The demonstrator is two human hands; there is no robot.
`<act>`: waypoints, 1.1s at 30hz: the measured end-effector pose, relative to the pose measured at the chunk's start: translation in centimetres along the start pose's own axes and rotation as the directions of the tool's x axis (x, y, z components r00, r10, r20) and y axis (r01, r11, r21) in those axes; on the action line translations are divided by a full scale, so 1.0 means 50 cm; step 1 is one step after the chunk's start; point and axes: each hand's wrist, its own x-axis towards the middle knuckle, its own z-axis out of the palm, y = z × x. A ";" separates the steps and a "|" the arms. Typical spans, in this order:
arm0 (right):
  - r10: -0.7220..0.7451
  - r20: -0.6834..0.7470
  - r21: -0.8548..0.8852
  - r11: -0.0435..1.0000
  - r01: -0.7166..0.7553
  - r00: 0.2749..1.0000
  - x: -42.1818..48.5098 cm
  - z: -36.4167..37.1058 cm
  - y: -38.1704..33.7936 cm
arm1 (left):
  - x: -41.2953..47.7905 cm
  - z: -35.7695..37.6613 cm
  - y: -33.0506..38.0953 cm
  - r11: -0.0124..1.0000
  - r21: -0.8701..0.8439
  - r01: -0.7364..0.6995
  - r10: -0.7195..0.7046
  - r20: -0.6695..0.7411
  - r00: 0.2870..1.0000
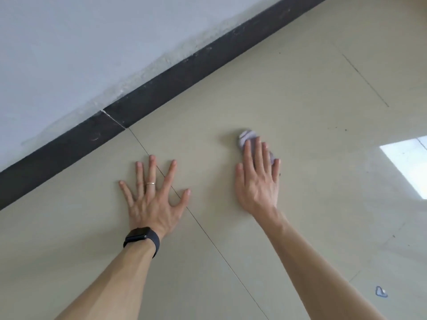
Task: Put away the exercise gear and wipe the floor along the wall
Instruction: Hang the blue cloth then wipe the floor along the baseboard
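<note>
Pale grey-white wall point(92, 42) is filling the upper left, paint looking blotchy and scuffed just above the skirting. Dark skirting board point(173, 77) is running diagonally along its foot, a thin pale joint point(113, 118) splitting it. Beige tiled floor point(288, 93) is reflecting softly. One dark grout line point(219, 248) is running from that joint toward the lower middle, and another point(365, 79) is crossing the upper right. Bright patch of light point(406, 167) is lying on the tiles at the right edge. Dark specks point(346, 130) are sitting near it, and a small blue-edged mark point(381, 292) is showing lower right.
</note>
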 end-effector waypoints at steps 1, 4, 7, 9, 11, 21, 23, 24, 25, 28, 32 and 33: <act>-0.250 0.075 -0.017 0.968 0.252 0.965 -0.036 0.010 -0.027 | 0.001 0.002 0.000 1.000 0.000 -0.001 0.001 -0.008 1.000; -0.643 0.228 -0.017 0.748 0.663 0.731 -0.028 0.012 -0.034 | 0.002 0.003 -0.001 1.000 0.003 -0.011 0.011 -0.017 1.000; -0.327 0.094 -0.058 0.941 0.333 0.940 0.132 -0.003 -0.040 | 0.000 0.006 -0.005 0.999 0.031 -0.016 0.017 -0.026 1.000; 0.025 0.039 0.047 0.999 -0.027 0.999 0.229 -0.020 -0.062 | 0.001 0.006 -0.005 0.998 0.052 -0.016 0.018 -0.019 1.000; 0.090 0.056 0.093 0.991 -0.095 0.994 0.241 -0.016 -0.117 | 0.006 0.003 -0.003 0.999 0.049 -0.016 0.016 -0.001 1.000; 0.003 0.054 0.086 0.996 -0.007 0.999 0.332 -0.012 -0.145 | 0.006 -0.001 -0.005 0.998 0.051 -0.030 0.030 0.000 1.000; -0.063 0.066 0.050 0.997 0.059 0.996 0.303 -0.001 -0.186 | 0.007 -0.006 -0.003 0.999 0.045 -0.030 0.030 0.002 1.000; -0.241 0.088 0.024 0.971 0.239 0.967 0.268 0.009 -0.202 | 0.006 -0.007 -0.002 0.999 0.042 -0.028 0.028 0.006 1.000; -0.427 0.146 0.009 0.903 0.430 0.893 0.229 0.014 -0.209 | 0.006 -0.007 -0.001 0.999 0.041 -0.030 0.029 0.005 1.000; -0.665 0.237 -0.027 0.724 0.689 0.709 0.212 0.006 -0.158 | 0.006 -0.006 -0.002 0.999 0.045 -0.025 0.025 0.017 1.000; -0.283 0.037 -0.052 0.957 0.285 0.958 0.310 -0.024 -0.071 | 0.005 -0.003 -0.003 0.998 0.056 -0.033 0.032 0.017 0.999; -0.246 0.019 -0.062 0.967 0.246 0.969 0.297 -0.023 -0.061 | 0.005 -0.003 -0.003 0.998 0.056 -0.029 0.028 0.020 0.999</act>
